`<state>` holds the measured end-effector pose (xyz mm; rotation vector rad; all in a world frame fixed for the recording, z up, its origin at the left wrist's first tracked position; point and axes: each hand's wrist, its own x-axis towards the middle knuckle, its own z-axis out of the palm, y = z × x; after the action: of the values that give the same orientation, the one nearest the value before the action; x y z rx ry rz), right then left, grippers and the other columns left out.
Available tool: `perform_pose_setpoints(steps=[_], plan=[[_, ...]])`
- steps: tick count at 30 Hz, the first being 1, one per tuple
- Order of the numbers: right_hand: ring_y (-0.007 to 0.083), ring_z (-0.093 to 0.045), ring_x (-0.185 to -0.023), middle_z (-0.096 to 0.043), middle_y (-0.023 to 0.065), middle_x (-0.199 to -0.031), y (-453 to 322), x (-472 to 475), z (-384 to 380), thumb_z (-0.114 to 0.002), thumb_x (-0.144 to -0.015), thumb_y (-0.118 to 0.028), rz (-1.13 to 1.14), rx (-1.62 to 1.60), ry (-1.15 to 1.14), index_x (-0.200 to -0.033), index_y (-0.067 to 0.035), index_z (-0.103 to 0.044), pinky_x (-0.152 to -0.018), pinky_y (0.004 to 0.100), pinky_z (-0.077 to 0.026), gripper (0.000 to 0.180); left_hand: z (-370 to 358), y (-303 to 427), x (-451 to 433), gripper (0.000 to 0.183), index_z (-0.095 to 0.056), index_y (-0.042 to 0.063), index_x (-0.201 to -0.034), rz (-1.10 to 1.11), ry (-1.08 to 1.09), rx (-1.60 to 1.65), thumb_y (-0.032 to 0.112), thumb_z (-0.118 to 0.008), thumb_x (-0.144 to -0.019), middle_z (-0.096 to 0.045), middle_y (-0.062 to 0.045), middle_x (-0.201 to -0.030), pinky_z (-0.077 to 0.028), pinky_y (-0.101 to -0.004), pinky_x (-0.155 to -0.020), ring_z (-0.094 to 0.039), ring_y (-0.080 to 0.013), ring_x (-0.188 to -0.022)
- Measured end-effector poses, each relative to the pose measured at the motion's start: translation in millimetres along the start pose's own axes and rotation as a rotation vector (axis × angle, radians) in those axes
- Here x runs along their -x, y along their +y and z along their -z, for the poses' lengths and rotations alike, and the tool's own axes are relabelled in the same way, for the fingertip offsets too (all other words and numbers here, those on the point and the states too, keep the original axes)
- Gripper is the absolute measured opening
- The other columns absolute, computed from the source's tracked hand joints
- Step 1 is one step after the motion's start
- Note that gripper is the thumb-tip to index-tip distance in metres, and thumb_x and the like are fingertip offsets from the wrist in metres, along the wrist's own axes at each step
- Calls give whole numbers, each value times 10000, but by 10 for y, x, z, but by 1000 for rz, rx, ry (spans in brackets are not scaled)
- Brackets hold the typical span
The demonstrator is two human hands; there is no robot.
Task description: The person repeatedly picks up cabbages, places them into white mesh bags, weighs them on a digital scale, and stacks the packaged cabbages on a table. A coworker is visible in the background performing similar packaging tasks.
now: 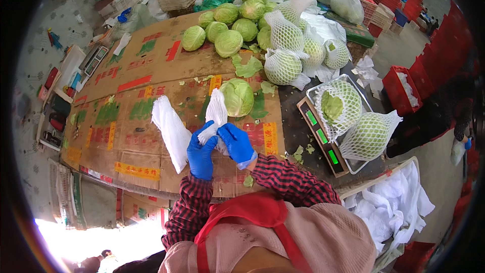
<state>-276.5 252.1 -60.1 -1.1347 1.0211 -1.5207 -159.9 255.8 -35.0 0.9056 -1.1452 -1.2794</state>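
My left hand [201, 155] and my right hand [237, 145], both in blue gloves, grip a white foam net sleeve [216, 110] between them. The sleeve is bunched and narrow, its far end pointing away from me. Just beyond it, a bare green cabbage [237, 98] rests on the cardboard-covered table [138, 148]. To the left of my left hand lies a flat stack of white foam net sleeves [171, 132]. Two netted cabbages, one [337, 106] with an open net end and one [369, 136] with a gathered end, sit on a digital scale [322, 136] at my right.
Bare cabbages [229, 43] are heaped at the far side, beside several netted cabbages [283, 66]. Loose leaves [248, 67] litter the cardboard. A crate of white sleeves [390, 201] stands at my right, near a red crate [402, 87]. Another small scale [94, 60] lies far left.
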Motion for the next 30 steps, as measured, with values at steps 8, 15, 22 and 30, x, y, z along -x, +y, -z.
perform_pose_setpoints(steps=[8,15,22,30], plan=[[323,-600,-746,-593,127,-784,-164,150,67,-679,-773,-298,349,663,-320,-858,-39,-607,-631,370,-477,281,160,33,14,193,-565,9,-1053,29,22,26,71,-504,-881,-599,-114,-1101,-433,-269,-862,-562,-143,-947],[199,-602,-720,-585,97,-762,-55,13,242,-632,-823,-138,32,42,-312,-880,-23,-610,-634,315,-470,130,117,86,-67,335,-541,-1,-1095,-119,-36,-167,62,-664,-790,-588,-119,-1131,-448,-279,-861,-557,-145,-979],[245,-590,-985,-599,139,-1085,301,-325,427,-491,-897,-101,-341,-832,55,-1096,8,-555,-893,372,-473,236,422,-337,-190,391,-504,15,-1167,273,27,-268,108,-641,-813,-575,-103,-1124,-448,-316,-887,-549,-167,-1020],[229,-600,-940,-624,86,-1042,310,-87,251,-593,-858,-196,-73,-64,-190,-1095,-34,-573,-811,324,-467,288,657,-450,-462,291,-498,-8,-1145,279,-229,344,132,-439,-897,-565,-125,-1154,-425,-349,-939,-532,-216,-1083]])
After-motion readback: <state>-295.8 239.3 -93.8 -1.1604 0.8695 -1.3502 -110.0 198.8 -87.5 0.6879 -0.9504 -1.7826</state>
